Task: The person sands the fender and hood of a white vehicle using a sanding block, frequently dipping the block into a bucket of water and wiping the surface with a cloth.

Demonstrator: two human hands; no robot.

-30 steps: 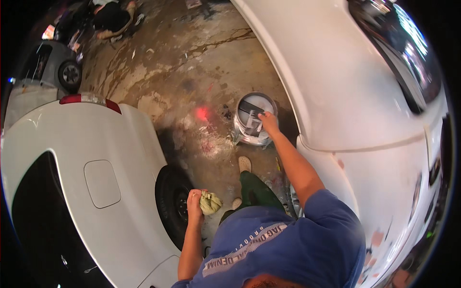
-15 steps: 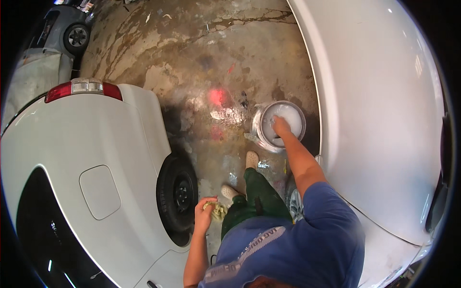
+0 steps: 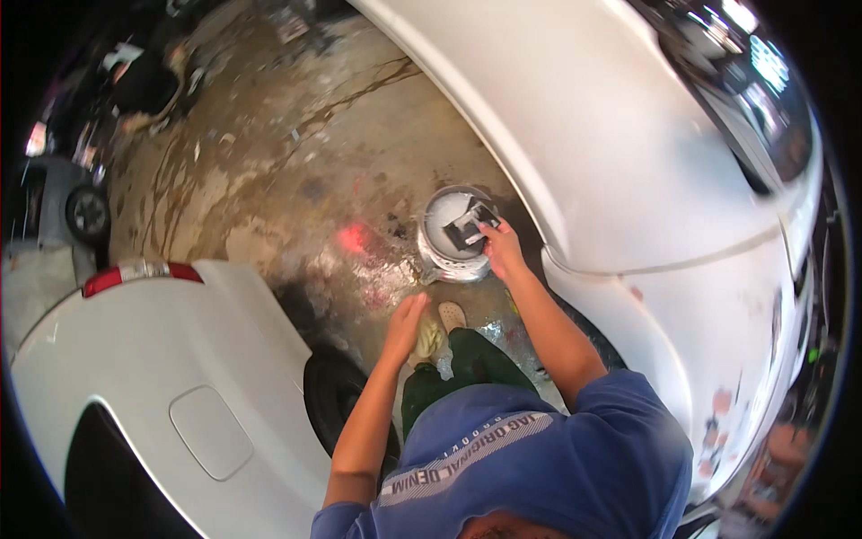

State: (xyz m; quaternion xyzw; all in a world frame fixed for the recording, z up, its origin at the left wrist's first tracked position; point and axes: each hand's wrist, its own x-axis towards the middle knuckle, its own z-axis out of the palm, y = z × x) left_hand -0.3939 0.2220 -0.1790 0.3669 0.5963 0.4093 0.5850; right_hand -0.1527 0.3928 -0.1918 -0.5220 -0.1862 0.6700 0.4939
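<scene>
My right hand [image 3: 505, 251] pinches a black sheet of sandpaper [image 3: 463, 234] by its edge, above the pail. The sheet looks wet, with pale glare across it. Below it, the round metal pail [image 3: 458, 269] holds cloudy whitish water and stands on the floor. In front of my body, my left hand [image 3: 406, 329] is closed around a crumpled yellowish cloth [image 3: 430, 340], which hangs below the fingers.
A white car body [image 3: 575, 144] with bare, patchy spots [image 3: 718, 404] rises at my right. Close on my left stands another white vehicle [image 3: 135, 350] with its rear wheel [image 3: 334, 391]. The concrete floor [image 3: 260, 180] is wet and stained. A grey vehicle [image 3: 54, 202] is farther left.
My right hand has come up out of the pail's water with the sandpaper now showing. My left hand has moved up and forward with the cloth. The view has turned to the right.
</scene>
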